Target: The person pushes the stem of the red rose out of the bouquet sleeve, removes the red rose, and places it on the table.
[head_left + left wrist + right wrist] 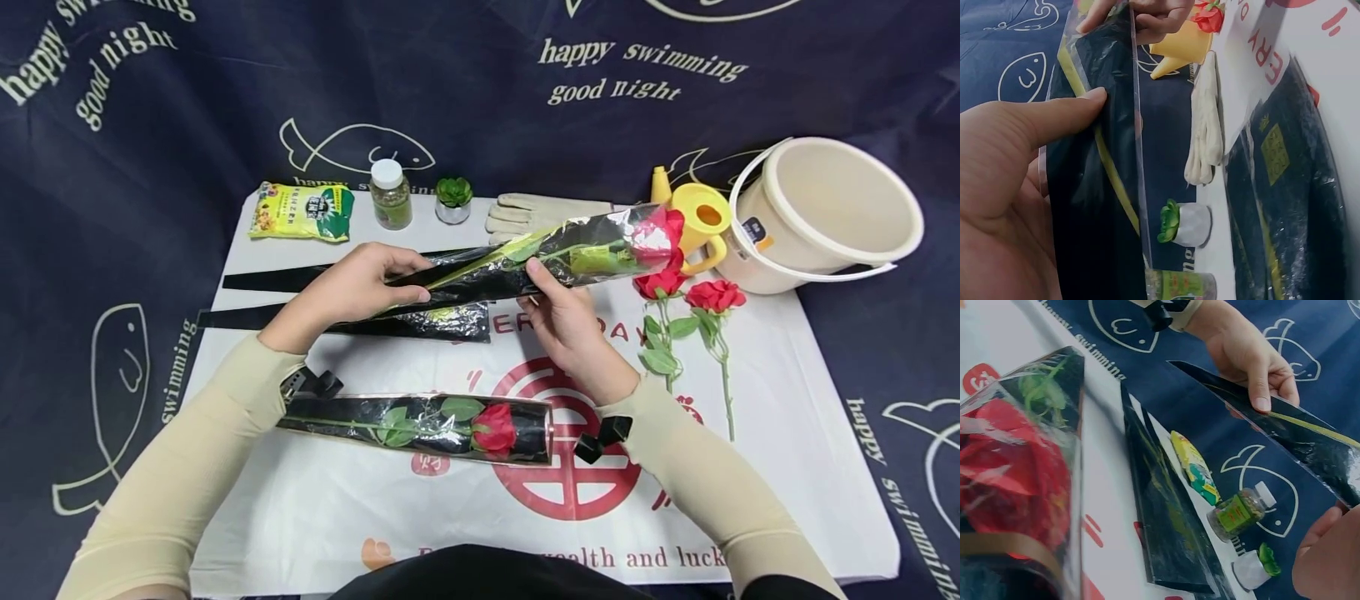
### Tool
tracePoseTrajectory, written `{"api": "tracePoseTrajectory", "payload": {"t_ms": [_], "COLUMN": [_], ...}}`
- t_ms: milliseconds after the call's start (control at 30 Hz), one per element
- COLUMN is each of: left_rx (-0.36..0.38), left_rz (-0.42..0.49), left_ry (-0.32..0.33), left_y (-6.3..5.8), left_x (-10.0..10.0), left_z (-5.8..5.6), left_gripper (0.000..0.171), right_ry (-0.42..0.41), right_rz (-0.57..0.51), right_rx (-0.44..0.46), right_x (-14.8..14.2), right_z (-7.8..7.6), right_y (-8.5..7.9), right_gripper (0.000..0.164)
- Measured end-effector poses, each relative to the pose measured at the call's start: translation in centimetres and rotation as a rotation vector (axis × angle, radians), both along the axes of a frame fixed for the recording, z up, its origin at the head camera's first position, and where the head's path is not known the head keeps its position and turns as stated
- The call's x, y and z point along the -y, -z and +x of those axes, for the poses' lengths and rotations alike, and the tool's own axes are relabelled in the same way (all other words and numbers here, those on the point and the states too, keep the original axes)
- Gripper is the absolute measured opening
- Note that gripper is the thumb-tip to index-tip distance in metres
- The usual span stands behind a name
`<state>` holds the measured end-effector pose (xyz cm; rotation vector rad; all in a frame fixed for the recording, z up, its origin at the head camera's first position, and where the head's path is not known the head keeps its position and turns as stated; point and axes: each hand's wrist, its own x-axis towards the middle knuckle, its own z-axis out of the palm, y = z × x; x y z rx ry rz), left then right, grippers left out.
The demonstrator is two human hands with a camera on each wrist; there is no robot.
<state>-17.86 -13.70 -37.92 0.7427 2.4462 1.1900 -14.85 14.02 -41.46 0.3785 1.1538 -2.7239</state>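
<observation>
A black and clear flower sleeve with a red rose in it is held up above the table, its rose end to the right. My left hand grips the narrow black part, thumb on top, as the left wrist view also shows. My right hand holds the sleeve from below nearer the bloom, thumb against its front. A second wrapped rose lies closer to me, in a black sleeve. Under the raised sleeve lie flat black sleeves, partly hidden in the head view.
Two loose red roses lie at the right. Behind them stand a yellow watering can and a beige bucket. Along the back are a yellow-green packet, a jar, a small potted succulent and white gloves.
</observation>
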Motion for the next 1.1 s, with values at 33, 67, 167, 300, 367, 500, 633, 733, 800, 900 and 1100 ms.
{"api": "tracePoseTrajectory", "payload": {"t_ms": [33, 67, 167, 300, 367, 500, 633, 733, 800, 900, 1100], "left_rx": [0.003, 0.008, 0.013, 0.014, 0.015, 0.006, 0.013, 0.021, 0.026, 0.048, 0.074], "left_rz": [0.008, 0.016, 0.025, 0.031, 0.037, 0.054, 0.081, 0.083, 0.091, 0.124, 0.195], "left_ry": [0.0, -0.001, -0.003, -0.004, -0.003, -0.007, -0.003, 0.002, -0.002, -0.008, 0.008], "left_y": [0.1, 0.3, 0.6, 0.8, 0.9, 0.9, 1.1, 1.2, 1.0, 0.7, 0.4], "left_x": [0.1, 0.1, 0.2, 0.1, 0.0, -0.5, -1.1, -1.4, -1.6, -1.9, -2.7], "left_z": [0.0, 0.1, 0.2, 0.3, 0.3, 0.3, 0.3, 0.2, 0.2, 0.2, 0.0], "left_gripper": [0.033, 0.032, 0.032, 0.031, 0.031, 0.031, 0.027, 0.029, 0.033, 0.038, 0.039], "right_ry": [-0.003, -0.007, -0.011, 0.01, 0.029, 0.07, 0.072, 0.056, 0.041, 0.013, -0.038], "right_rz": [-0.001, -0.001, 0.012, 0.031, 0.057, 0.113, 0.138, 0.155, 0.16, 0.192, 0.238], "right_rx": [-0.013, -0.02, -0.007, 0.026, 0.011, -0.044, -0.062, -0.075, -0.1, -0.121, -0.12], "right_x": [0.2, 0.4, 0.8, 1.0, 1.0, 1.1, 1.6, 2.2, 2.5, 3.0, 3.7], "right_z": [0.1, 0.1, 0.3, 0.4, 0.5, 0.5, 0.6, 0.7, 0.8, 1.0, 1.3], "right_y": [0.1, 0.3, 0.6, 0.8, 0.8, 0.6, 0.4, 0.4, 0.4, 0.7, 1.4], "right_gripper": [0.055, 0.056, 0.058, 0.059, 0.059, 0.059, 0.058, 0.058, 0.056, 0.056, 0.057]}}
